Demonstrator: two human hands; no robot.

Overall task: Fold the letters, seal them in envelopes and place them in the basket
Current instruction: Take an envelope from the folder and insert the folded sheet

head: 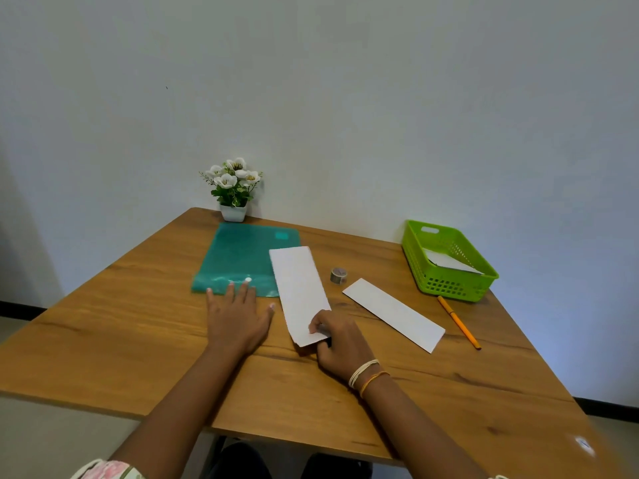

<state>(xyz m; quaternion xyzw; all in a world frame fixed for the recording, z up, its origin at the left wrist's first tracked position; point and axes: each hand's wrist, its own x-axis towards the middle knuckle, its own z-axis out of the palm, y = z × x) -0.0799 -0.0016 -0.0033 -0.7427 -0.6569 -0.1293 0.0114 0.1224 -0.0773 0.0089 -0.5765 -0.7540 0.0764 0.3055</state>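
Observation:
A long white folded letter (299, 288) lies lengthwise on the wooden table (138, 340), its far end overlapping a teal plastic folder (238, 257). My right hand (333, 340) pinches the letter's near end between thumb and fingers. My left hand (238, 316) rests flat on the table with fingers spread, its fingertips touching the folder's near edge. A second long white piece, a letter or an envelope (394, 314), lies flat to the right. The green basket (484, 281) stands at the far right and holds white paper (446, 262).
A small roll of tape (339, 275) sits between the two white pieces. An orange pen (458, 321) lies near the basket. A white pot of flowers (233, 188) stands at the back against the wall. The table's right edge runs diagonally past the basket.

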